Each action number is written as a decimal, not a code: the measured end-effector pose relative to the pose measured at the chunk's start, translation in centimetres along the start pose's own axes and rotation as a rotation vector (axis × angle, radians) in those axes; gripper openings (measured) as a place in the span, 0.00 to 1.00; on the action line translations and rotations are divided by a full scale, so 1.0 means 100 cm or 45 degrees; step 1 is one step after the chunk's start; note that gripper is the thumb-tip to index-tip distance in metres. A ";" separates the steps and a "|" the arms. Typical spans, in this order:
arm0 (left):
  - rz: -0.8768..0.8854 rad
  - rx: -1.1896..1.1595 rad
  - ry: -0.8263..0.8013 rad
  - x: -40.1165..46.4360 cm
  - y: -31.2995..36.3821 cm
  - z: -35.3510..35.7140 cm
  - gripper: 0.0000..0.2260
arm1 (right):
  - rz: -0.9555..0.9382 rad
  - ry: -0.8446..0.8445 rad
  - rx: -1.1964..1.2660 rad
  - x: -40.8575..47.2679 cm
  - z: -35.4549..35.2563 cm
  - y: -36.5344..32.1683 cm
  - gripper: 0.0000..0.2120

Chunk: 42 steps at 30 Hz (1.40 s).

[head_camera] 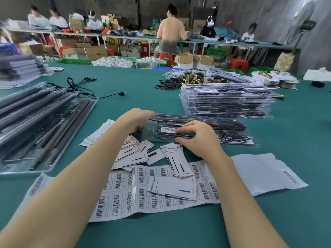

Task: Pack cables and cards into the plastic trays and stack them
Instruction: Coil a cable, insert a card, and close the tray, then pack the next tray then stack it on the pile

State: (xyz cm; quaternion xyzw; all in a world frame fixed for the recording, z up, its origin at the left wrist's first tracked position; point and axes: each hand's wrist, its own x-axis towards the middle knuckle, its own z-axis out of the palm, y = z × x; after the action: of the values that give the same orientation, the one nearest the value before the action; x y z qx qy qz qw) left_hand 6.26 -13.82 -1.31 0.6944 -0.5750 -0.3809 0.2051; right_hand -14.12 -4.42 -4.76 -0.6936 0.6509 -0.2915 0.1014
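A clear plastic tray (238, 142) lies on the green table in front of me, holding black bars and a coiled black cable (232, 137). My left hand (135, 119) grips the tray's left end, fingers curled over its edge. My right hand (195, 136) pinches the tray's near edge just below a barcode label (168, 129). Printed cards (174, 161) lie scattered under and before my hands. A stack of packed trays (227, 102) stands at the right. Loose black cables (80, 86) lie at the back left.
Open trays with long black bars (41, 126) fill the left side. Barcode sticker sheets (136, 192) and white backing paper (265, 172) cover the near table. Brass hardware (193, 78) and bagged parts sit beyond the stack. Several people work at a far bench.
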 end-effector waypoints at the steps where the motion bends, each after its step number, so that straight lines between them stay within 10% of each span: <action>1: -0.030 -0.126 -0.043 0.002 -0.002 0.000 0.20 | -0.007 0.019 0.021 0.000 -0.001 0.000 0.12; 11: 0.087 -0.899 -0.594 -0.015 -0.013 0.006 0.36 | -0.092 0.173 0.318 -0.002 -0.006 0.010 0.03; 17: 0.163 -1.121 -0.524 -0.011 -0.027 0.021 0.14 | -0.239 0.547 0.628 -0.004 -0.013 0.000 0.26; 26: 0.323 -1.115 -0.473 -0.019 -0.025 0.017 0.15 | 0.166 -0.583 0.380 -0.008 -0.013 -0.003 0.22; 42: 0.222 -1.440 -0.390 -0.002 0.079 0.054 0.09 | 0.346 -0.323 0.472 -0.003 0.001 0.003 0.16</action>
State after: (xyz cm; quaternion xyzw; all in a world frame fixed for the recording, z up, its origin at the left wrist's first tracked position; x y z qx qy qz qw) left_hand -2.94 -14.84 1.12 0.3645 -0.3605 -0.7059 0.4887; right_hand -14.37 -4.16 -5.07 -0.6005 0.6555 -0.3004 0.3458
